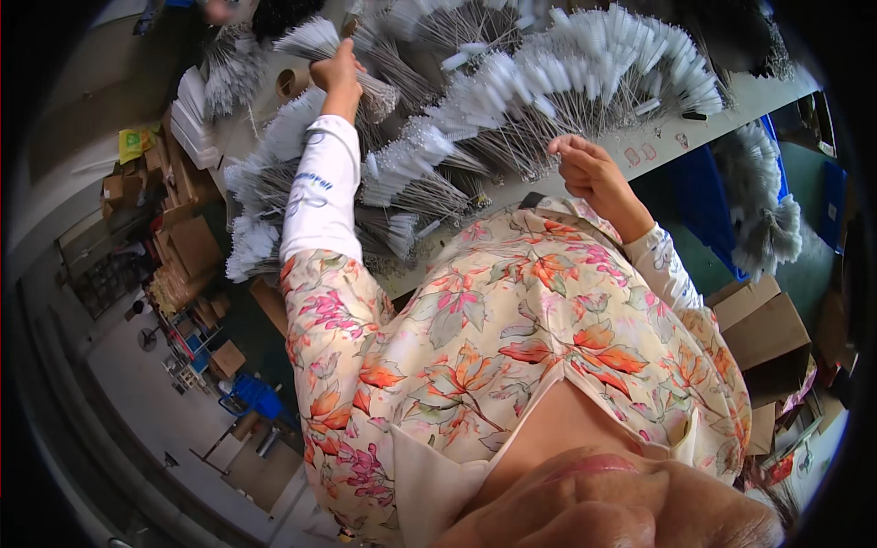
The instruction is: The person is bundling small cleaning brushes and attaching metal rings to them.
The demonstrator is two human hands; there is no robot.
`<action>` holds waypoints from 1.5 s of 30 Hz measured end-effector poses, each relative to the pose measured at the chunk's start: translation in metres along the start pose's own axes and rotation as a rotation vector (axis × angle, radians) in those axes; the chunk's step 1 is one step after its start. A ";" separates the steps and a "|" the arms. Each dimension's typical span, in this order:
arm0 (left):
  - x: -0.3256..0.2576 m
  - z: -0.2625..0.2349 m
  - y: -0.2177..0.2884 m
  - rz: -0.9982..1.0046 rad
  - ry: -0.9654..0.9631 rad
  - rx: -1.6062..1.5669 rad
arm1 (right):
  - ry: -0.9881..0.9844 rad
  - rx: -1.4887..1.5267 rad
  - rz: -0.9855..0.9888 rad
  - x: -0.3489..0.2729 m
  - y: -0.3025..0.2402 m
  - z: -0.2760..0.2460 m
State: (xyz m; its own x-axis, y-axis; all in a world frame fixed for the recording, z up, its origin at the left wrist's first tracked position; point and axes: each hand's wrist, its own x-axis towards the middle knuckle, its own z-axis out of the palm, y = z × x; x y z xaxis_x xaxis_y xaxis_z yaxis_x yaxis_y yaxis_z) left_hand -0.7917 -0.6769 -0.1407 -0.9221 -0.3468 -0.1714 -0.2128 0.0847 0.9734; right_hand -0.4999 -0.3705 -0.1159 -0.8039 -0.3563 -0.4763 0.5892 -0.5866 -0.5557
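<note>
1 brush bundle (309,38), in L hand (338,71)

Your brushes (585,73) have fuzzy, matt bristles that look like plastic, on stems (512,151) of thin, smooth metal wire. The bundle (375,91) in your left hand (338,69) has the same wiry finish. Your desk (681,137) looks smooth and mostly matt. Your shirt (475,338) is soft printed cloth, your sleeves (320,196) smooth cloth. The tube (290,84) and boxes (758,324) look like matt cardboard, the bin (699,196) like smooth plastic.
</note>
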 end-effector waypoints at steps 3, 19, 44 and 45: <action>0.033 -0.004 -0.081 -0.002 0.204 0.686 | -0.149 0.234 0.028 -0.010 -0.008 -0.011; -0.093 -0.171 0.098 -0.042 -0.587 0.254 | -0.296 0.238 0.278 0.001 0.004 0.019; -0.281 -0.205 -0.209 -0.356 0.606 0.903 | -0.503 -0.133 0.571 0.031 -0.002 0.058; -0.285 -0.218 -0.207 -0.308 0.630 0.811 | -0.488 -0.151 0.550 0.030 -0.002 0.057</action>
State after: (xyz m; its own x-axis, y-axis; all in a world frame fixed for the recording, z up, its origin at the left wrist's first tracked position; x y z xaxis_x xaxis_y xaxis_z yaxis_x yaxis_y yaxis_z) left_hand -0.4142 -0.7992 -0.2600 -0.5081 -0.8594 -0.0575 -0.7730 0.4256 0.4704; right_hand -0.5299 -0.4211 -0.0904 -0.3145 -0.8719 -0.3754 0.8929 -0.1375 -0.4288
